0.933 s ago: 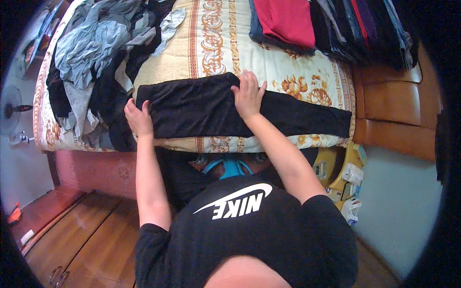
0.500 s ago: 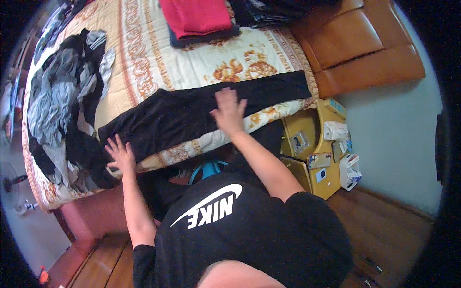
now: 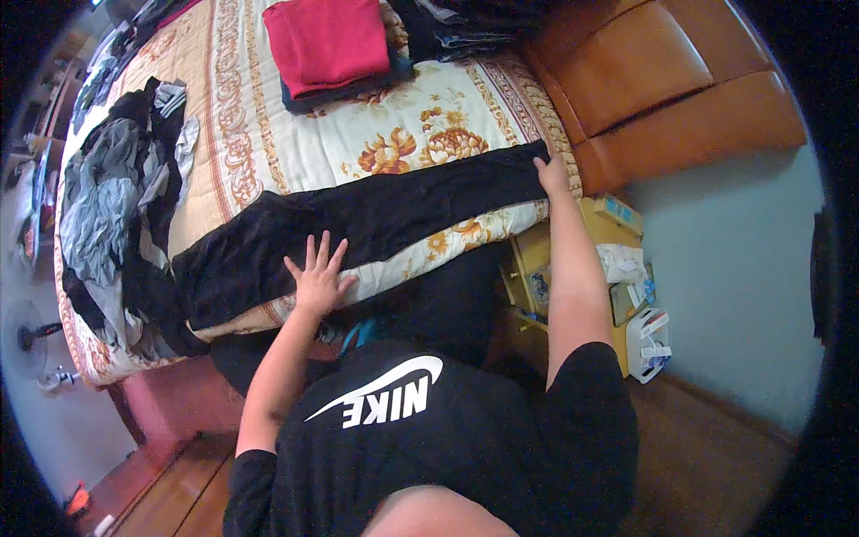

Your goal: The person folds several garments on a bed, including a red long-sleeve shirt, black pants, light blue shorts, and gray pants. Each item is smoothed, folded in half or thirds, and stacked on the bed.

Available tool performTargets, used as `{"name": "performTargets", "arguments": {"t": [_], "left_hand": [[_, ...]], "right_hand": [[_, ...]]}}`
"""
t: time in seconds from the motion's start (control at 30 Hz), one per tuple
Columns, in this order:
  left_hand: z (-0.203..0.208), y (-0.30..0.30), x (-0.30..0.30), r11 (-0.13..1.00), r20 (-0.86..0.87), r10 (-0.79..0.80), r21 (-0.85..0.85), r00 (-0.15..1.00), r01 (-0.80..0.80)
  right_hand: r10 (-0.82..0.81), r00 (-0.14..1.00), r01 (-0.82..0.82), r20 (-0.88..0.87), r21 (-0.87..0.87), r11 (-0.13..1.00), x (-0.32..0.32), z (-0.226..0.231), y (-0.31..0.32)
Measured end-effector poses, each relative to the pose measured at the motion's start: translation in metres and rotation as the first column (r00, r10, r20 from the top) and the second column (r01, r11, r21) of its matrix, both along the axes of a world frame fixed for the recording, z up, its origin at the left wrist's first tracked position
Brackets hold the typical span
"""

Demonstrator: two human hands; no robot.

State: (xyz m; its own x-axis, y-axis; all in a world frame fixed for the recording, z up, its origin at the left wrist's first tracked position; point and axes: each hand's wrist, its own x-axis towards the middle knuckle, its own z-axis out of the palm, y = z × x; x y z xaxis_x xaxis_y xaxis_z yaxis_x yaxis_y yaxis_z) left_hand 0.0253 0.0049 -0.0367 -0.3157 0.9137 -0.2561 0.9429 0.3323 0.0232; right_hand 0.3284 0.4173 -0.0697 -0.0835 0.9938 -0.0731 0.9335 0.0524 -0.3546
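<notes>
Black trousers (image 3: 412, 201), doubled lengthwise, lie stretched along the near edge of the bed. My left hand (image 3: 319, 279) rests flat on their near side, left of the middle, with fingers spread. At the narrow right end, my right hand (image 3: 554, 174) pinches the leg hem; its fingertips are partly hidden by the cloth. The trousers' wide waist end lies at the left, next to a heap of grey and black clothes (image 3: 106, 210).
A patterned quilt (image 3: 313, 166) covers the bed. Farther back stand a folded red garment (image 3: 327, 45) on a dark one and a dark clothes pile (image 3: 465, 27). The brown padded headboard (image 3: 662, 89) rises at the right, above a yellow bedside cabinet (image 3: 528, 259) with small items.
My right hand has moved right, from the middle of the trousers to the leg hem, and closed there. My left hand has slid right from the waist end. The view has shifted slightly.
</notes>
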Motion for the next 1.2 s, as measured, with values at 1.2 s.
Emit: {"name": "performTargets", "arguments": {"t": [1.2], "left_hand": [[0.012, 0.103, 0.06, 0.77, 0.952, -0.067, 0.24, 0.299, -0.591]], "right_hand": [[0.244, 0.549, -0.533, -0.799, -0.11, 0.839, -0.089, 0.127, -0.087]]}}
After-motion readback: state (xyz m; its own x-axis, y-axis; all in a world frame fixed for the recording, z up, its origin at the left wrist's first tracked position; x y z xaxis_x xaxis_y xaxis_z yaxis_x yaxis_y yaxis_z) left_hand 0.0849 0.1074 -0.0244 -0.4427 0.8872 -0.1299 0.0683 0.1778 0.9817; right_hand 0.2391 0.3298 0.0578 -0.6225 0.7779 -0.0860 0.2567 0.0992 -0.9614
